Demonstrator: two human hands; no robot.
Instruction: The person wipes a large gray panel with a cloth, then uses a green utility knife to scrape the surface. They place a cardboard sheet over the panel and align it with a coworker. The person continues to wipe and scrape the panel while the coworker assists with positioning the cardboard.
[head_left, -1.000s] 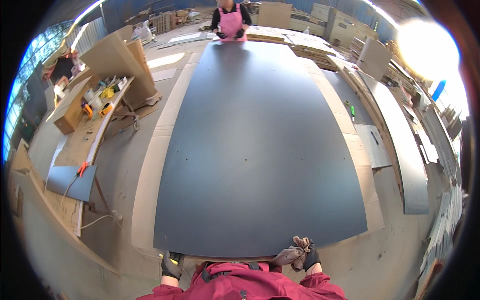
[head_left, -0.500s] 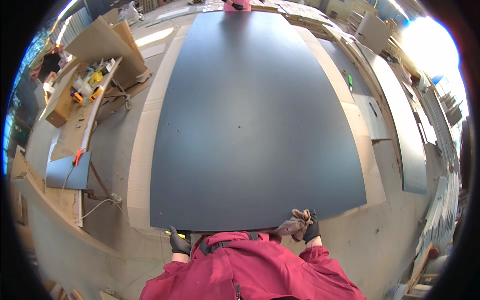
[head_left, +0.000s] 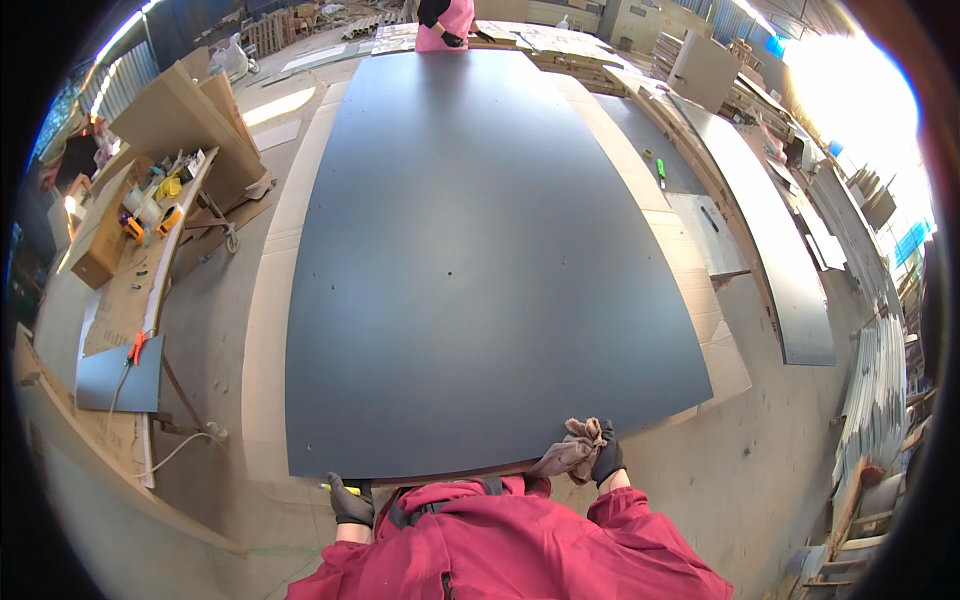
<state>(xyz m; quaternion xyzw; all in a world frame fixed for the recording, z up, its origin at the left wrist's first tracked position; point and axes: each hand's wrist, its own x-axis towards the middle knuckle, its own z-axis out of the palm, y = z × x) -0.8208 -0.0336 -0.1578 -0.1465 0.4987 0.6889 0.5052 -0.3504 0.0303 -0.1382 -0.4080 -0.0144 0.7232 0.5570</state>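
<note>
By the panel [head_left: 480,290], left hand [head_left: 352,504] around yellow object [head_left: 353,490], right hand [head_left: 608,460] around rag [head_left: 574,451]

**Satin panel [head_left: 470,340], crumpled cloth [head_left: 570,454]**

Your panel has a smooth face that reflects light. At its near edge, your cloth is wrinkled fabric and your gloves [head_left: 350,503] look matt. Under the panel, the cardboard [head_left: 268,330] is dull and creased; right of the panel, a long board [head_left: 765,235] looks smooth and glossy.

Blue-grey panel [head_left: 490,265]; brown rag [head_left: 572,453]
</note>
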